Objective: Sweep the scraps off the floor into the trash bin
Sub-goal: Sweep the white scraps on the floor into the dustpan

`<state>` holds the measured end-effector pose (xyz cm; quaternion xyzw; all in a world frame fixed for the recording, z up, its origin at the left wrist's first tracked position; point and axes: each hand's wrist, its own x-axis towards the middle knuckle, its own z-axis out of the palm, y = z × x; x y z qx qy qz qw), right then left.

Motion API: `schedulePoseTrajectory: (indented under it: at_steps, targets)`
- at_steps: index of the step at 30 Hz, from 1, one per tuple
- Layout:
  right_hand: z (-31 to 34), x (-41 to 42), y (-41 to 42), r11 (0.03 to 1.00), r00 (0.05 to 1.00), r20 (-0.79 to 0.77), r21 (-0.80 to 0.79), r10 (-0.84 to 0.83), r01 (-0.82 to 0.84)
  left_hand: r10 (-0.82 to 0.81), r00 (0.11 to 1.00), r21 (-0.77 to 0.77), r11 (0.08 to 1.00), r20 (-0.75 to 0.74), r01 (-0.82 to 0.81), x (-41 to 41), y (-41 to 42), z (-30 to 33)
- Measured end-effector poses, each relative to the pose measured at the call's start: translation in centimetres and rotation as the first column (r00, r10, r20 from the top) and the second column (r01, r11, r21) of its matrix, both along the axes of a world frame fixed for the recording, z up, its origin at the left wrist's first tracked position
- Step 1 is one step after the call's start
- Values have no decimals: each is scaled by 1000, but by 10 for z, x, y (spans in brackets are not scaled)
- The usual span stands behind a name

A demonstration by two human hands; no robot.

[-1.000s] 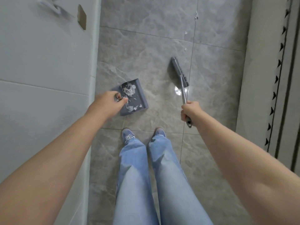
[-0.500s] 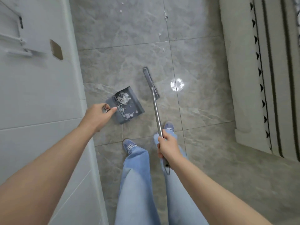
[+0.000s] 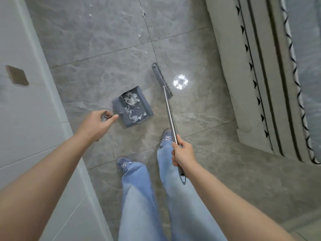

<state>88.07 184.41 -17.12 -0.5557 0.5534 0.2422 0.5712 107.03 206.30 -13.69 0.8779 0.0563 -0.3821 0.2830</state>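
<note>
Since a second ago our right hand (image 3: 183,153) has swung the broom (image 3: 167,101) left, so its head now sits just right of the dustpan (image 3: 132,106); our left hand (image 3: 99,123) still grips the dustpan's handle. White paper scraps (image 3: 131,100) lie heaped in the square grey plastic pan. A few flecks (image 3: 139,35) dot the far glossy marbled tile floor (image 3: 97,70).

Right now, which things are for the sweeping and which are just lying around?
For the sweeping: broom in the right hand; dustpan held by the left hand; paper scraps in the dustpan; loose scraps on the floor.

Just there: striped rug; white wall.
</note>
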Motion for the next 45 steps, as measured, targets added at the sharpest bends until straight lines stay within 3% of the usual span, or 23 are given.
schedulePoseTrajectory:
  at_steps: [8,12,14,18,22,27,30,33,36,41,45]
  targets:
    - [8,8,-206,937,946,-93,-196,-311,289,-274,962,-43,961,-19,273,28,-163,-11]
    - [-11,-3,-265,864,855,-150,-180,-497,471,-179,984,-80,981,-8,178,29,-216,-21]
    - [-31,-10,-279,855,840,-174,-175,-514,487,-158,987,-73,985,1,157,28,-234,-26]
    - [-53,-15,-235,945,911,-255,-141,-323,295,-149,989,-68,987,11,149,29,-247,-27]
    - [-24,-25,-159,988,973,-171,-35,-154,151,-173,984,-11,985,41,173,27,-239,-26]
    - [25,-48,-125,959,964,-52,97,-262,266,-200,977,12,980,70,199,21,-241,-26]
    - [28,-44,-126,952,953,-39,46,-301,302,-211,975,17,978,74,210,21,-243,-24]
    - [9,-18,-149,960,959,-67,-70,-274,270,-224,972,18,975,77,223,23,-241,-24]
    - [-12,18,-175,958,952,-117,-85,-282,274,-228,972,-13,973,59,229,19,-246,-19]
    - [-11,58,-127,951,929,-223,24,-296,309,-233,971,-36,971,51,235,27,-245,-16]
    - [28,83,-66,907,902,-204,107,-381,407,-221,975,-41,975,-36,220,36,-234,-11]
